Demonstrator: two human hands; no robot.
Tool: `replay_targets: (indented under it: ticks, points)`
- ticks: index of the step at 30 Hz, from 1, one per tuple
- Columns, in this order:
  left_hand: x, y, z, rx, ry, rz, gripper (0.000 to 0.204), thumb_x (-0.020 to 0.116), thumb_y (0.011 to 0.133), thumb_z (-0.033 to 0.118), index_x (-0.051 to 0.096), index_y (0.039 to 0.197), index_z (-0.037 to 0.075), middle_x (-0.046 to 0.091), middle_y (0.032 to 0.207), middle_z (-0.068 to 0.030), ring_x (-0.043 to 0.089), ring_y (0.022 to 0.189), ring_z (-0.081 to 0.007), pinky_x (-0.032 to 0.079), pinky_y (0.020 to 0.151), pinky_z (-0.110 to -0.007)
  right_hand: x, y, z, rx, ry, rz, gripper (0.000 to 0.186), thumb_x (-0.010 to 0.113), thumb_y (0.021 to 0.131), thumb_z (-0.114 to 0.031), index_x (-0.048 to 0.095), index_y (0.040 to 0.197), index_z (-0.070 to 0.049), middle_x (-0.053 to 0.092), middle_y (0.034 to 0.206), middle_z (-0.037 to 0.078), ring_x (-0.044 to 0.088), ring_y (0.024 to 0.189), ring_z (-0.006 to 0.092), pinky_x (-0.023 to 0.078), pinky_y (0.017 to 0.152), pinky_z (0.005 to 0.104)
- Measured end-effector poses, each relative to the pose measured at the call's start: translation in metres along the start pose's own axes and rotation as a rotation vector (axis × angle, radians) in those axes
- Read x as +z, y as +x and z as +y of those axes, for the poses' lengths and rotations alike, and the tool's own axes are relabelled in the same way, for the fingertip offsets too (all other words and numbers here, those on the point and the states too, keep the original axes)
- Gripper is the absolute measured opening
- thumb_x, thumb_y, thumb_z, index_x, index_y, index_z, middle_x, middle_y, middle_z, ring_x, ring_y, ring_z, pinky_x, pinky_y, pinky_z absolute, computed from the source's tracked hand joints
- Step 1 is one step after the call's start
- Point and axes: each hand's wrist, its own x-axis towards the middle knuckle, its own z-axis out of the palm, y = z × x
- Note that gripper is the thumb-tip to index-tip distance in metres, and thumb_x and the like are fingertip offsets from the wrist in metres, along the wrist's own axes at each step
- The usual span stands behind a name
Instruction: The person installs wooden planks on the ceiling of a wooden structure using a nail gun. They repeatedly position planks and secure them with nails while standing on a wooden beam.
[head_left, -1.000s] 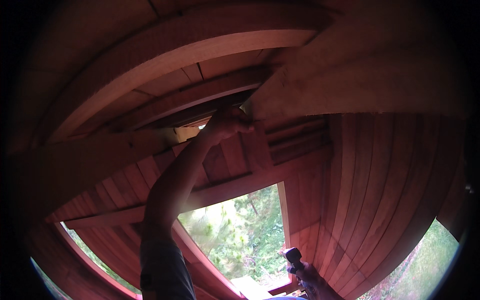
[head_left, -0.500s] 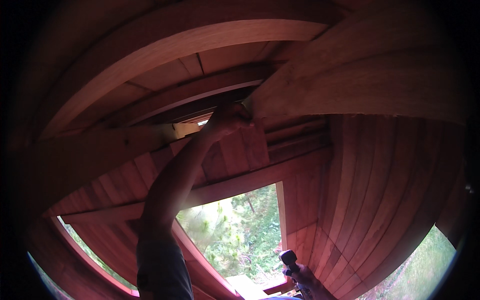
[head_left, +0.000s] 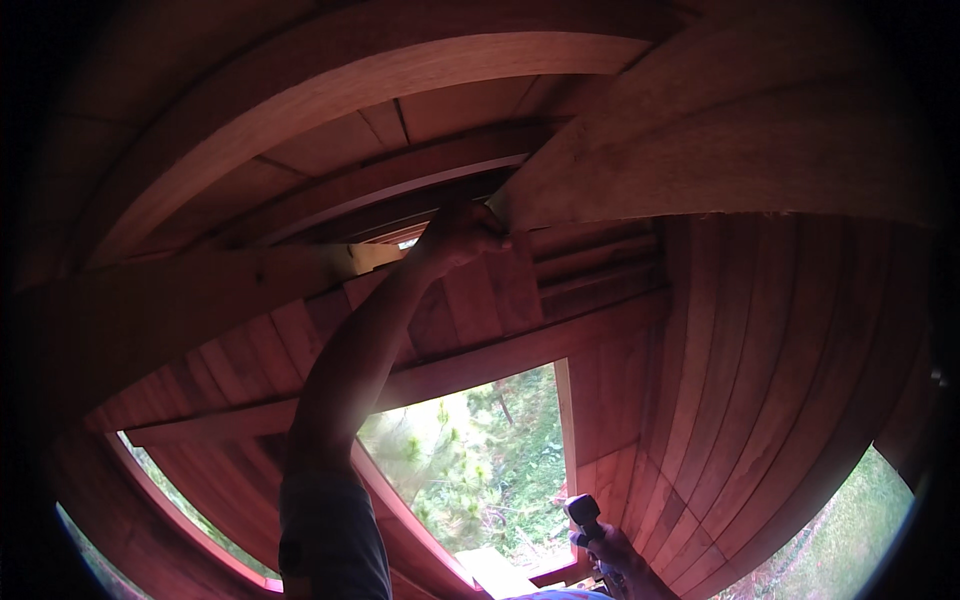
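While left hand [head_left: 462, 232] stayed up at plank [head_left: 700, 150] end under roof, fingers curled on its edge, view drifted a bit, not much else moved. Right hand [head_left: 610, 545] low, wrapped round dark tool [head_left: 583, 512], sat slightly lower than before. Beam [head_left: 200, 310] crowded left, window [head_left: 470, 460] below.

a: what kind of place is this?
b: the inside of an unfinished timber cabin. reddish plank walls [head_left: 760, 380], bare roof beams [head_left: 330, 90] overhead, and unglazed window openings [head_left: 480, 460] looking onto green trees.
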Motion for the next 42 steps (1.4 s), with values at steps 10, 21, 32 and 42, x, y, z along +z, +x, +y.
replay_targets:
  ticks: [10,21,32,42]
  points:
    - [-0.002,-0.007,0.011,0.014,0.033,-0.02,0.024,0.083,0.072,0.015,0.071,0.085,0.0,0.069,0.079,-0.0052,0.065,0.075,-0.0131,0.049,0.069,-0.029,0.005,-0.001,0.011,-0.071,-0.028,0.016,0.038,0.07,0.089,-0.047,0.058,0.087,-0.011,0.047,0.059,-0.005,0.045,0.045,0.0064,0.036,0.041,0.0267]
    - [-0.002,-0.007,0.018,0.056,0.117,0.001,0.025,0.084,0.071,0.017,0.072,0.085,0.001,0.069,0.078,-0.0053,0.064,0.074,-0.0129,0.049,0.069,-0.03,0.005,-0.003,0.017,-0.146,0.003,0.025,0.031,0.071,0.09,-0.04,0.063,0.093,-0.011,0.046,0.058,-0.008,0.042,0.044,0.0047,0.032,0.04,0.0266]
    - [-0.003,-0.006,0.012,0.067,0.068,-0.015,0.026,0.084,0.071,0.019,0.073,0.085,0.0,0.069,0.078,-0.0065,0.065,0.073,-0.013,0.049,0.067,-0.03,0.005,-0.007,0.017,-0.108,-0.051,0.028,0.037,0.071,0.088,-0.046,0.063,0.096,-0.01,0.049,0.061,-0.006,0.044,0.05,0.0049,0.032,0.045,0.0261]
    - [-0.005,-0.005,0.022,0.088,0.181,-0.055,0.028,0.083,0.072,0.022,0.073,0.086,0.0,0.07,0.08,-0.0071,0.066,0.076,-0.0126,0.05,0.071,-0.03,-0.001,-0.019,0.001,-0.23,-0.077,0.118,0.037,0.075,0.086,-0.043,0.066,0.096,-0.008,0.054,0.063,-0.005,0.05,0.054,0.0044,0.039,0.049,0.0259]
